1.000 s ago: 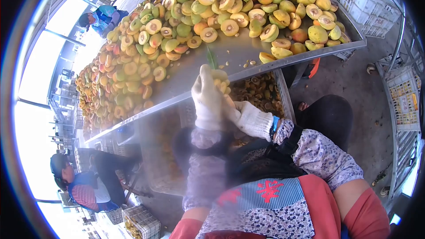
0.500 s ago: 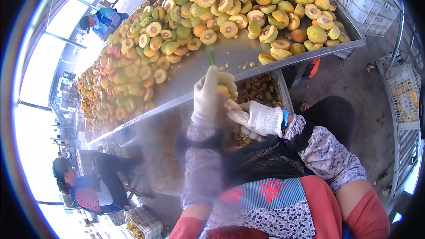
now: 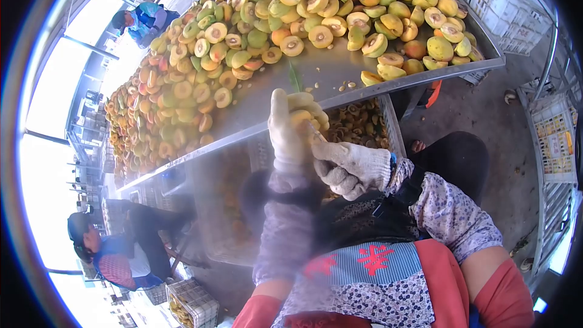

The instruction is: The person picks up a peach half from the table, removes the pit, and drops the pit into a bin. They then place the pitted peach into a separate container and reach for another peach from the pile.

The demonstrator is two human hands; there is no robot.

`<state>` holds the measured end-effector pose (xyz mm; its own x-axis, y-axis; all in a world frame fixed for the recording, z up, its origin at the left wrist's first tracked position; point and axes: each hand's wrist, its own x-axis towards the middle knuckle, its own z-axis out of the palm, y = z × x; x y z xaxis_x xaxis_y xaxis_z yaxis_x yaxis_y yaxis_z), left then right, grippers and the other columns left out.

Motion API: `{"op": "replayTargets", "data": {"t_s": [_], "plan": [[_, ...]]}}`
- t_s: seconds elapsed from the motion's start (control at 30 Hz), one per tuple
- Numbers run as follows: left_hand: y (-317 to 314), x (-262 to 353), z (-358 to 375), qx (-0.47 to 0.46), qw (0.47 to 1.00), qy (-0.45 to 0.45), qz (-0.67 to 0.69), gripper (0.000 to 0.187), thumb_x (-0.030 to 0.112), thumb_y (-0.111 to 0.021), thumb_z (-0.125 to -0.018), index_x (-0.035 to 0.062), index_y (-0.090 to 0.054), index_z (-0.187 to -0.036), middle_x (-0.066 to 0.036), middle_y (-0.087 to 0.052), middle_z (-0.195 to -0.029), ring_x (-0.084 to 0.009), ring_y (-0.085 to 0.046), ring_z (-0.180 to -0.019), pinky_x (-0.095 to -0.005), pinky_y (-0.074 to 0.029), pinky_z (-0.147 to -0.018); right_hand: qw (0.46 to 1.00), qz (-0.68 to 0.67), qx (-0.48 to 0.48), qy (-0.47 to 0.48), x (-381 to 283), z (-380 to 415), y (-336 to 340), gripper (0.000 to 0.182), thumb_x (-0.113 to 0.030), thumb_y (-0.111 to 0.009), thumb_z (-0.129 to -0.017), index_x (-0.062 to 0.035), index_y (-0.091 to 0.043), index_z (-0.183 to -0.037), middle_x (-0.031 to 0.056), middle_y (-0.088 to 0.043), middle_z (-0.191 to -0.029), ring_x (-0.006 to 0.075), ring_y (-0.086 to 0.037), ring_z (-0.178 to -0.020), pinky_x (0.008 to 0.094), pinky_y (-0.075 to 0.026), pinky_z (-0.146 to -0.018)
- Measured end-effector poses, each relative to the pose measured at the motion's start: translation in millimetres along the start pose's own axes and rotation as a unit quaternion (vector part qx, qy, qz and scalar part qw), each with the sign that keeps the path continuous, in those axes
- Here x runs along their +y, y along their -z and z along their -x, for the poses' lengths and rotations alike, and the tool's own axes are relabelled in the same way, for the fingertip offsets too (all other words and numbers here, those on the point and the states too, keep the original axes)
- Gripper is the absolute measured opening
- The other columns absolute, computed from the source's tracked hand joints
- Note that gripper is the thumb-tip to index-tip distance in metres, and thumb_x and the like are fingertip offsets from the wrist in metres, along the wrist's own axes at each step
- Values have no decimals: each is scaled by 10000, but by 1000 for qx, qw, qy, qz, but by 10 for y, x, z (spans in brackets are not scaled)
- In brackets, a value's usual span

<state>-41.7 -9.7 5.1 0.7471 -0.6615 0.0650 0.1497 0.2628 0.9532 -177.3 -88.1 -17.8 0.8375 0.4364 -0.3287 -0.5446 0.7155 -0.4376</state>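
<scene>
My left hand (image 3: 293, 127), in a whitish glove, is wrapped round a yellow fruit piece (image 3: 300, 117) near the front edge of the metal table (image 3: 340, 73). Its thumb points up. Just right of it, my right hand (image 3: 353, 167), in a knitted glove, is closed, fingers curled, against the fruit; a small thin object shows between the hands, too small to name. Beyond them, halved yellow, green and reddish fruits (image 3: 291, 45) are heaped on the table. A green leaf (image 3: 295, 78) and a few loose pits lie on the bare metal.
Below the table edge, a crate (image 3: 393, 127) holds many fruit pieces. Two other people sit at the left, one lower (image 3: 115, 255) and one upper (image 3: 141, 23). White crates stand at the upper right (image 3: 492, 6), right (image 3: 554, 140) and lower left (image 3: 197, 304).
My right hand has turned and lowered slightly, its curled fingers now more visible. My left hand still holds the fruit. The view has shifted slightly.
</scene>
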Motion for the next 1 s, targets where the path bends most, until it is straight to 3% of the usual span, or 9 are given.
{"op": "replayTargets", "data": {"t_s": [0.17,0.27,0.33,0.47,0.5,0.53,0.63,0.7,1.0], "plan": [[-20,214,-72,-60,977,169,-113,554,501,-505,-985,-27,-646,-895,-116,-599,-679,-221,-588,-571,-330,-492,-555,921,327,207,41,-29,47,-134,496,-573,-465,-982,-94,-573,-913,-53,-418,-554,105,-382,-412,293,-315,-366],[-4,186,-29,-83,968,184,-149,474,472,-544,-975,17,-651,-900,-63,-597,-696,-194,-573,-573,-324,-493,-555,951,239,194,-10,-45,34,-139,492,-562,-471,-983,-86,-579,-924,-36,-452,-568,116,-414,-416,288,-343,-377],[12,16,39,-25,960,181,211,401,460,-527,-983,89,-634,-877,-22,-575,-692,-189,-562,-593,-326,-494,-563,951,249,180,13,-16,15,-119,489,-556,-473,-984,-81,-583,-942,-27,-465,-579,119,-443,-444,286,-370,-401],[281,-34,-76,33,934,117,336,234,385,-579,-967,152,-586,-949,18,-585,-823,-187,-585,-738,-341,-502,-599,899,388,168,112,114,-53,-80,474,-508,-500,-978,-54,-620,-1036,52,-605,-647,204,-616,-599,352,-501,-560],[408,115,-95,14,936,91,339,203,354,-605,-954,156,-574,-989,20,-585,-866,-179,-590,-781,-343,-525,-649,797,549,232,99,129,-82,35,451,-471,-505,-972,-49,-642,-1054,91,-661,-728,255,-658,-687,386,-523,-652],[528,270,-31,77,955,77,276,257,391,-582,-967,142,-593,-1032,12,-591,-867,-184,-601,-787,-351,-542,-687,661,688,286,84,125,-91,128,432,-434,-511,-966,-44,-664,-1073,130,-717,-809,305,-700,-775,419,-544,-743],[1048,818,170,163,983,32,-72,461,436,-573,-977,-4,-649,-1091,-83,-651,-873,-204,-640,-772,-307,-544,-643,602,716,353,-18,7,49,66,446,-440,-566,-935,-17,-665,-1039,232,-701,-963,402,-671,-950,486,-524,-819],[1847,839,149,151,873,-79,-457,491,404,-639,-933,-65,-666,-1079,-123,-684,-925,-184,-649,-816,-295,-534,-686,608,700,375,3,-100,26,-49,423,-415,-532,-944,-39,-685,-1059,204,-713,-957,370,-679,-962,480,-524,-848],[2111,621,-1287,169,799,17,-576,574,367,-629,-906,50,-541,-1376,-171,-661,-1194,-277,-644,-997,-345,-500,-859,583,700,401,97,-98,-181,50,408,-442,-601,-917,-39,-636,-965,218,-695,-841,413,-676,-843,505,-535,-750]]}}
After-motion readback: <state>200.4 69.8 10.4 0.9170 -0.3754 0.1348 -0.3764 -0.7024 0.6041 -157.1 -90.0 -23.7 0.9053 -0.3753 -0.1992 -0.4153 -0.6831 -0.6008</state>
